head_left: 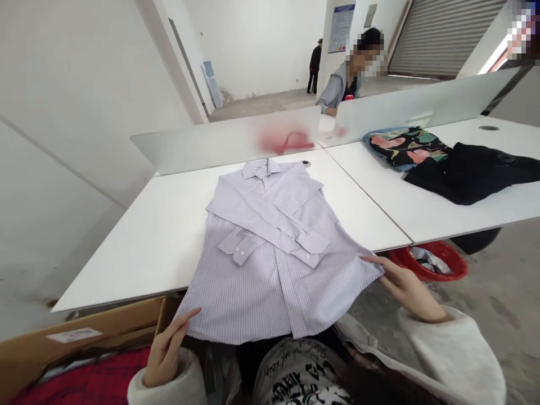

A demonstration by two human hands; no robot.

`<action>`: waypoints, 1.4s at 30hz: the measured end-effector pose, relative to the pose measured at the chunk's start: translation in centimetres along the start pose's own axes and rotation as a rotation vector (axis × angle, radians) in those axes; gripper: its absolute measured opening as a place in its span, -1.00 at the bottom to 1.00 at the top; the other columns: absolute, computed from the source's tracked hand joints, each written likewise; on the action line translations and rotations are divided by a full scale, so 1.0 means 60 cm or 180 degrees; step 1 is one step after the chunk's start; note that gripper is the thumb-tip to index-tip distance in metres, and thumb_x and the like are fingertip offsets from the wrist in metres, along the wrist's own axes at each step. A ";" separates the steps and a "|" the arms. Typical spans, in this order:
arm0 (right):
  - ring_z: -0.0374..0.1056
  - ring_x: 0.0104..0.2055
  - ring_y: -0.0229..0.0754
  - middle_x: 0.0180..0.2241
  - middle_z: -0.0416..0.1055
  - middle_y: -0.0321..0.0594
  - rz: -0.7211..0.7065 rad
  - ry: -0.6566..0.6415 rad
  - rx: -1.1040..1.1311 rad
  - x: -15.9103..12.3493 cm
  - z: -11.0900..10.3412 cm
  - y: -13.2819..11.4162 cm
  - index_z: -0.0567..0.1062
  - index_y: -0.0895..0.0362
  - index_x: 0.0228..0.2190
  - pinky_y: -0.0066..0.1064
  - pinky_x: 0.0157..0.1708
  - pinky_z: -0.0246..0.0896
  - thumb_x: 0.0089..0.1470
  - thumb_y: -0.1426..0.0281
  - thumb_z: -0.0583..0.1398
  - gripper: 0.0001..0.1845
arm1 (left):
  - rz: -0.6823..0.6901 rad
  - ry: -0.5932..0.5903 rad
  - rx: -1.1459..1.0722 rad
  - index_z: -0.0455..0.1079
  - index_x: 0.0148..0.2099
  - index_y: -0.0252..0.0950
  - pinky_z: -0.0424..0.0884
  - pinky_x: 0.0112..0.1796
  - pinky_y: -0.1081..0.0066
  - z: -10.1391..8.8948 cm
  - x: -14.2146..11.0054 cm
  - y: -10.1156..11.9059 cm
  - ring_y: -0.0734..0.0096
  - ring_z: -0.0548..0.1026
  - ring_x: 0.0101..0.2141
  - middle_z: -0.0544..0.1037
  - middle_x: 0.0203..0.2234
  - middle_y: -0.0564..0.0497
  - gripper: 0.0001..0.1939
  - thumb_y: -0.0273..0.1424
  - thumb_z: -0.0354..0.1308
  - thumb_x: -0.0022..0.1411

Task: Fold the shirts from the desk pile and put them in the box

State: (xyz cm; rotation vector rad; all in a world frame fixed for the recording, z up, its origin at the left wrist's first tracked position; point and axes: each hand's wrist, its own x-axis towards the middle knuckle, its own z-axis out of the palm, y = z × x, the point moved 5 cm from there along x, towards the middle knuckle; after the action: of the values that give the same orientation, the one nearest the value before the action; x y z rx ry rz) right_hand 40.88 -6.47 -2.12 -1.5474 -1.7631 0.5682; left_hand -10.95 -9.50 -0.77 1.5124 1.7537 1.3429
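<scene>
A pale striped shirt (270,253) lies face up on the white table (160,242), collar at the far side, both sleeves folded across the chest, its hem hanging over the near edge. My left hand (169,346) touches the hem's left corner with fingers stretched out. My right hand (400,284) rests at the hem's right corner, fingers extended along the cloth edge. Neither hand grips the cloth.
A frosted divider (228,143) stands behind the shirt. A second table on the right carries a floral garment (405,147) and a black garment (468,171). A red basket (434,261) sits on the floor beneath. A cardboard box (84,337) with red cloth is at lower left. A person sits beyond the divider.
</scene>
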 end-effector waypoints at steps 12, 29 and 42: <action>0.14 0.21 0.00 0.13 0.28 -0.12 -0.1079 0.0095 -0.1055 -0.041 0.042 -0.006 0.50 0.09 -0.33 -0.12 0.06 0.25 0.00 0.54 0.01 -0.70 | 0.0562 -0.0139 0.0928 0.58 -0.25 -0.06 0.36 0.03 0.31 0.011 -0.046 -0.042 0.27 0.51 -0.13 0.55 -0.18 0.00 -0.75 -0.21 0.07 0.15; 0.48 -0.22 -0.02 -0.20 0.54 -0.16 0.0058 -0.0740 -0.0158 -0.056 -0.028 -0.027 0.56 0.04 -0.18 -0.31 -0.25 0.39 0.12 -0.05 0.00 -0.45 | 0.0928 -0.0878 0.0817 0.60 -0.38 -0.16 0.54 -0.29 0.41 -0.043 -0.046 0.012 0.24 0.59 -0.32 0.63 -0.46 -0.06 -0.74 -0.17 0.14 0.08; 0.45 -0.16 -0.02 -0.22 0.54 -0.20 -0.0154 -0.0015 -0.0061 0.026 -0.111 -0.086 0.56 -0.02 -0.23 -0.34 -0.15 0.34 0.12 0.02 0.05 -0.58 | 0.2167 -0.0510 0.1327 0.55 -0.25 -0.07 0.47 -0.37 0.60 -0.052 0.064 0.173 0.47 0.57 -0.45 0.63 -0.42 0.16 -0.82 -0.32 0.10 0.17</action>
State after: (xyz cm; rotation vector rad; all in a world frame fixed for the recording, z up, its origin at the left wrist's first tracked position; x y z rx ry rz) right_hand 42.42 -6.74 6.31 -1.5133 -1.8094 0.5333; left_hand -9.69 -7.94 10.52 2.5344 1.5337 1.1158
